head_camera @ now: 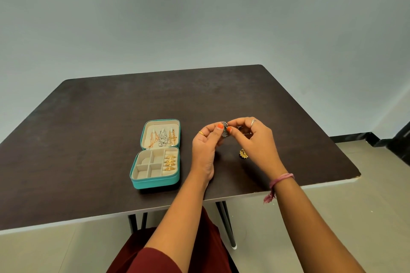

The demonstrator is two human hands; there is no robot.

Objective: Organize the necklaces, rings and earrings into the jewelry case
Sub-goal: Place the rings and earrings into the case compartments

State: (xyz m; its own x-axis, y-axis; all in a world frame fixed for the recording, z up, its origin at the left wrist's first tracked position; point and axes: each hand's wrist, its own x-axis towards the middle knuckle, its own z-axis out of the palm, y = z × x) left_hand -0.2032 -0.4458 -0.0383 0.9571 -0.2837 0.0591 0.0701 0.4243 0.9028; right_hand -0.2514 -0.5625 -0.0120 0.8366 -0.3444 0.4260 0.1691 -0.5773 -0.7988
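An open teal jewelry case [155, 182] lies on the dark table, left of my hands. Necklaces [163, 137] hang inside its lid, and three gold rings [169, 162] sit in the right column of its tray. Above the table, my left hand [205, 146] and my right hand [255, 139] meet, both pinching a dark silver earring [225, 130] between thumb and fingers. A gold earring [243, 153] lies on the table below my right hand. Another small silver piece [240, 127] shows behind my right fingers, partly hidden.
The dark table [111, 106] has its near edge at the bottom of the hands and its right corner [357, 175] close by. Tiled floor lies to the right. My lap in dark red cloth [168, 250] sits under the near edge.
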